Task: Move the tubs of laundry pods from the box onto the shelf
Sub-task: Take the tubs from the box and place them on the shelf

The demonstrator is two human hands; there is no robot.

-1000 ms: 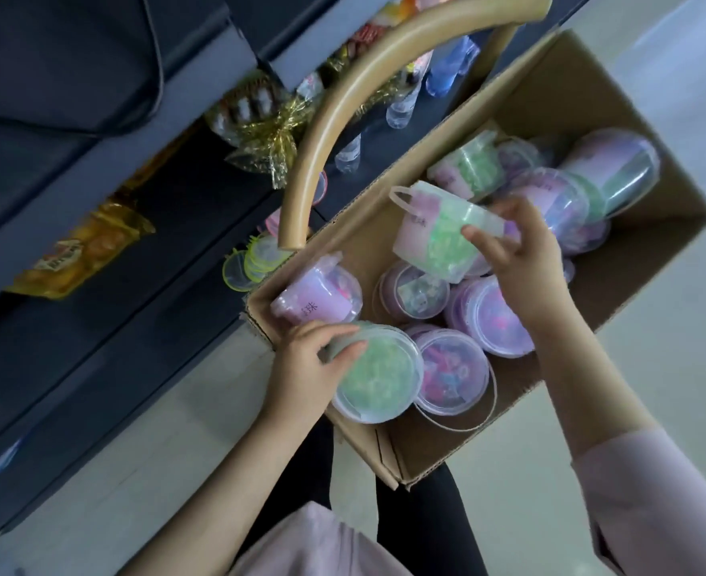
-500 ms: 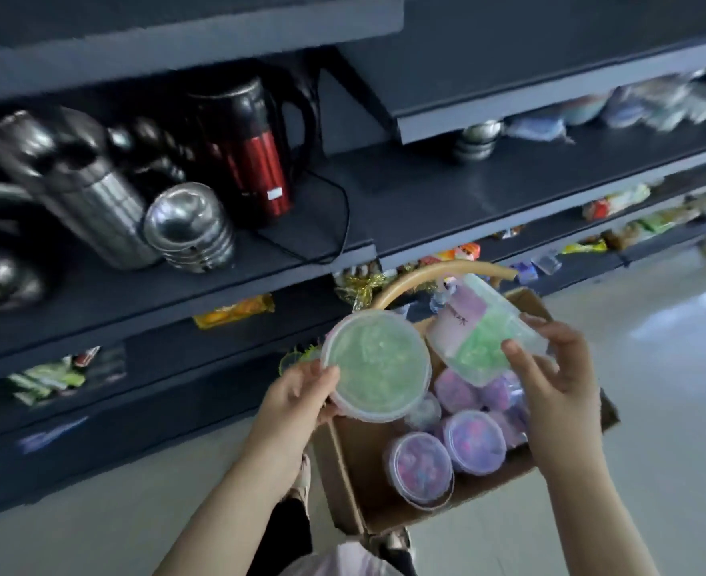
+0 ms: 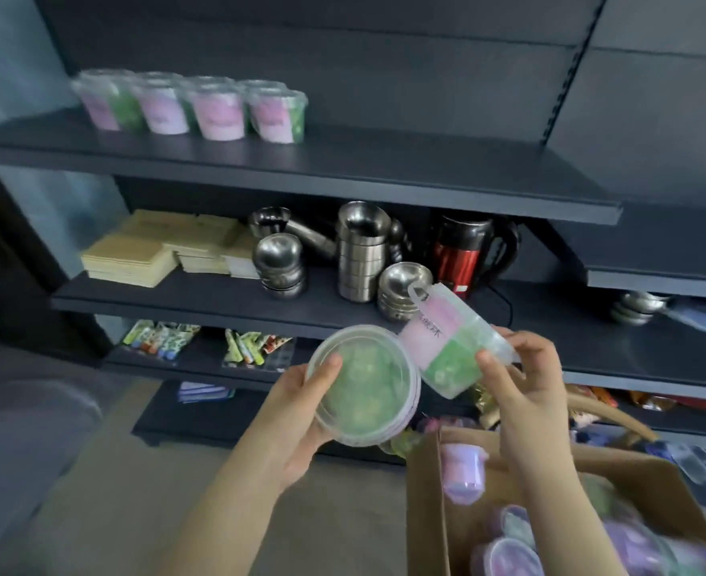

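Observation:
My left hand (image 3: pixel 297 413) grips a clear tub of green pods (image 3: pixel 363 386), its lid turned toward me. My right hand (image 3: pixel 521 392) holds a second tub (image 3: pixel 446 347), tilted on its side, with a pink label and green pods. Both tubs are in the air in front of the lower shelves and above the cardboard box (image 3: pixel 424 505) at the lower right. Several more tubs lie in that box (image 3: pixel 509 550). A row of several tubs (image 3: pixel 193 106) stands on the left part of the top shelf (image 3: pixel 384 176).
The second shelf (image 3: pixel 201 303) carries stacked steel bowls (image 3: pixel 278 259), steel cups (image 3: pixel 361 255), a red kettle (image 3: pixel 463 255) and tan packets (image 3: pixel 156 247). Snack packets (image 3: pixel 160 338) lie on the lower shelves. A curved tan handle (image 3: pixel 617 413) rises behind the box.
Both hands lifted their tubs out of the box and up in front of the shelves. The view swung upward, and the top shelf with its row of tubs came into sight.

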